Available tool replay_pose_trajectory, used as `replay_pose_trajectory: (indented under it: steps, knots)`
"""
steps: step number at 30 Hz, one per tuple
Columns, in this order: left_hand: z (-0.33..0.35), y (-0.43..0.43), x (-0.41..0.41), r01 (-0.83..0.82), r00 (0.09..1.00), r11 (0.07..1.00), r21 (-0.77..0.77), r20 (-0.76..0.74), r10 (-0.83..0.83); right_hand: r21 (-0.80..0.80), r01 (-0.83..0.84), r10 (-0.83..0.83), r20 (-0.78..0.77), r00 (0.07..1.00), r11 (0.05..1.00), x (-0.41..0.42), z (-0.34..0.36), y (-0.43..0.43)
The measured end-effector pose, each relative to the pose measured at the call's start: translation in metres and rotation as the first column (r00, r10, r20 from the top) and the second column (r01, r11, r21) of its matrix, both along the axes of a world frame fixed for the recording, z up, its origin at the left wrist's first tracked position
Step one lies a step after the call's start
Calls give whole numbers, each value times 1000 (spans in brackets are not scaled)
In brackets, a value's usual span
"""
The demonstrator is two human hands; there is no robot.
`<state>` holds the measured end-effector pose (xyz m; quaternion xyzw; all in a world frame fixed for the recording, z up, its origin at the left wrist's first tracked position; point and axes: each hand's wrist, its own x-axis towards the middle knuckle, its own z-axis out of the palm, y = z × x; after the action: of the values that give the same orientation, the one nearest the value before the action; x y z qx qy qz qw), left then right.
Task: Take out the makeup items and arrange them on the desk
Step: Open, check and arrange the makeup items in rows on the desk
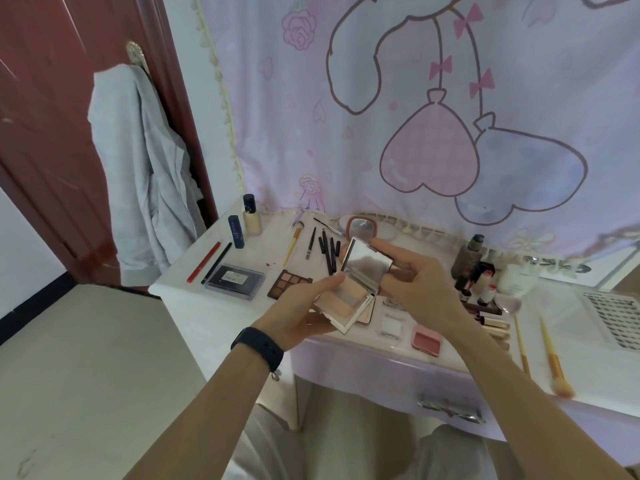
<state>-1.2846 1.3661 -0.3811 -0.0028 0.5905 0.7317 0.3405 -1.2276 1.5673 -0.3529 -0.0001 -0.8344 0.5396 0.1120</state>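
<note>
Open compact (346,303) held in air over desk (207,306) front edge, approx mid. L hand (301,315) grips base from below, thumb on its rim; black band (258,348) on that wrist. R hand (420,284) pinches mirrored lid, lid tilted up. On desk: palette (289,284) just beyond L hand, black case (235,282) toward left edge, pencils (327,251) in a row behind, bottles (251,216) at back-left corner, blush (427,340) by front edge, brushes (554,358) toward right.
</note>
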Motion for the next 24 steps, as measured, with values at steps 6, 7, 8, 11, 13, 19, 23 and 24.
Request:
replay_pose_trajectory:
  steps: [6, 7, 8, 11, 13, 19, 23, 24]
  knots:
    - [-4, -1, 5, 73, 997, 997, -17, -35, -73, 54, 1, -3, 36, 999, 999, 3, 0, -3]
    - [-5, -1, 6, 72, 997, 997, -7, -23, -72, 31, 7, -8, 40, 999, 1000, 2, -2, -3]
    - [-7, -2, 7, 70, 997, 998, 3, -12, -70, 17, 6, -7, 40, 999, 1000, 1, -5, -2]
    - [-9, -3, 10, 69, 998, 998, 9, 6, -69, -40, -7, 9, 48, 999, 999, 0, -13, -2]
    - [-11, -5, 10, 68, 998, 998, 7, 9, -68, -111, -9, 14, 45, 999, 994, -2, -18, -4]
    - [-8, -23, -1, 48, 999, 998, 36, -23, -47, -259, -1, 21, 73, 997, 966, -25, -13, -14]
    - [1, -37, -17, -7, 997, 999, 42, -80, 10, -382, 36, 19, 139, 990, 924, -55, -2, -26]
    - [5, -39, -21, -16, 995, 999, 34, -100, 20, -382, 30, 26, 140, 990, 924, -62, 2, -31]
